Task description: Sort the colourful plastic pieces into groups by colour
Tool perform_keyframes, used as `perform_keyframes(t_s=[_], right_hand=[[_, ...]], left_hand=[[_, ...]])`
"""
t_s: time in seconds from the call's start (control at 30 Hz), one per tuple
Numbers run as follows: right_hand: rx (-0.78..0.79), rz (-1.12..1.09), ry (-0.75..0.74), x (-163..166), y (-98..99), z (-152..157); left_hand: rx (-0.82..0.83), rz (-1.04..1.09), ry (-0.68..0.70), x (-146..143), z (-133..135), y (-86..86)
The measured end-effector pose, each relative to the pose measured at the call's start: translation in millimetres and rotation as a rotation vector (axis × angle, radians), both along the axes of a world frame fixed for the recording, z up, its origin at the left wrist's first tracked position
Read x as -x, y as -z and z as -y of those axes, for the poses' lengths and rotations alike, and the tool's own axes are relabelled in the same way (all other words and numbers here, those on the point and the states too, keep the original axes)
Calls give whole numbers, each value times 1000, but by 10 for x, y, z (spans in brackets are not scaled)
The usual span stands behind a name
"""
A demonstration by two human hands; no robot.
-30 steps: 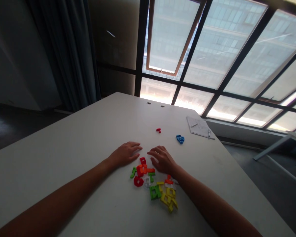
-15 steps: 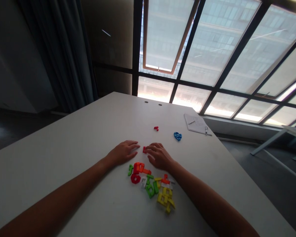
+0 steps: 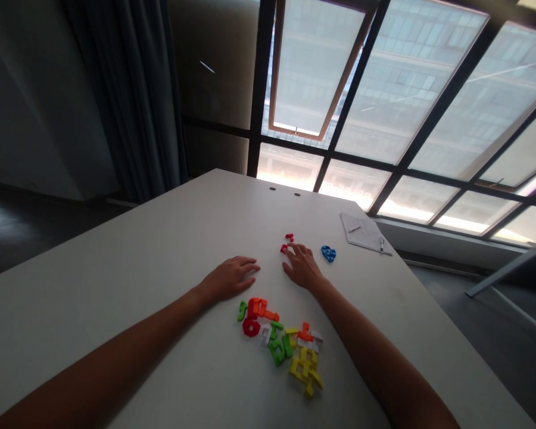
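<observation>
My left hand [image 3: 232, 277] rests on the white table with its fingers stretched out and nothing in them. Further forward, my right hand [image 3: 304, 267] reaches over the table, fingers spread and thumb apart. Its fingertips are at a small red plastic piece [image 3: 284, 248] lying on the tabletop. Just beyond that lies another red piece [image 3: 289, 236]. A cluster of blue pieces [image 3: 328, 253] sits to the right of my right hand. Nearer me, between my forearms, is a loose pile with a red ring-like piece [image 3: 251, 327], green pieces [image 3: 277, 351], yellow pieces [image 3: 305, 366] and orange pieces [image 3: 304, 332].
White pieces [image 3: 265, 335] lie among the coloured pile. A notepad [image 3: 361, 232] with pens on it lies at the table's right edge. The white table [image 3: 170, 238] extends toward the windows, with two dark round fittings [image 3: 273, 189] at its far end.
My right hand has moved forward, and the red piece at its fingertips has shifted with it, close to the other red piece. My left hand stays about where it was. The view has turned slightly.
</observation>
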State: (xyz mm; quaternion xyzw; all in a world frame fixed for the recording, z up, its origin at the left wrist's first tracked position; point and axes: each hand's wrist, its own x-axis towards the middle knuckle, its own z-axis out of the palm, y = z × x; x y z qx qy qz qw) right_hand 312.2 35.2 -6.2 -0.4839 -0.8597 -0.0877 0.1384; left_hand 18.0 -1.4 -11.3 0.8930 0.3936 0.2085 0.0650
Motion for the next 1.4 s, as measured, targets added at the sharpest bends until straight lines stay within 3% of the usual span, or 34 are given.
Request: perform_keyframes(t_s=[0.27,0.43,0.63,1.1,1.2,1.4], right_hand=[[-17,-2,50,-20,29,-157],[-59,-46,174,0,79,-152],[-21,-36,83,21,67,-130],[71,-30,112,-12,82,-195],[30,-96,46,-24,79,-134],[47,-230,-324,52,56,273]], left_hand=[[-14,0,8,3,-1,4],[-13,-15,6,2,-11,9],[-18,3,1,-5,-11,17],[-12,4,6,-1,5,-8],[4,-4,8,3,-7,1],[17,-15,12,9,-22,12]])
